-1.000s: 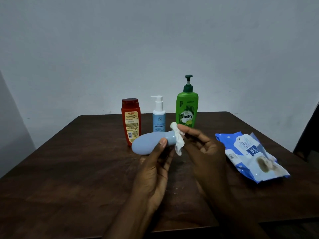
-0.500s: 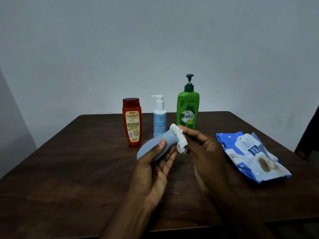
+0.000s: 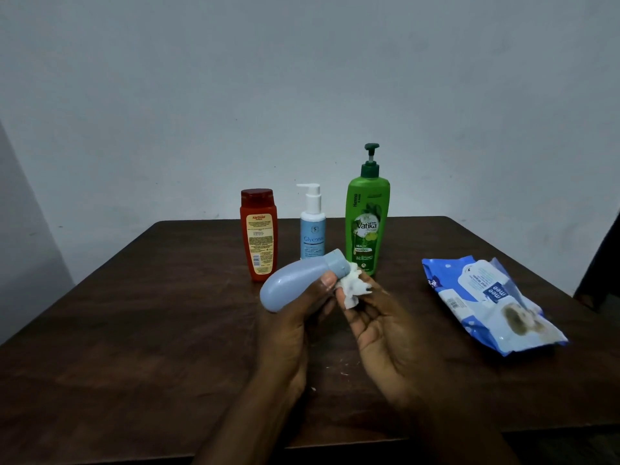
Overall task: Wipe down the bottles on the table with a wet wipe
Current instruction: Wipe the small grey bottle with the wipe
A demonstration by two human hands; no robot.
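Blue bottle (image 3: 295,285) tilted, cap up-right, left hand (image 3: 292,327) grip around it, right hand (image 3: 379,327) pinching wet wipe (image 3: 352,290) beside cap

Wipes pack (image 3: 486,303): blue and white soft pack, lying flat on the table (image 3: 134,330) at 3 o'clock from the table's centre. The label flap faces up, with "mee mee" printed upside down to the camera; a barcode sits towards the pack's 9 o'clock edge.

White specks (image 3: 342,362): scattered on the dark wood at 6 o'clock from centre.

Wall (image 3: 302,78): plain, pale grey, at 12 o'clock.

Dark object (image 3: 604,263): at the 3 o'clock frame edge; it cannot be identified.
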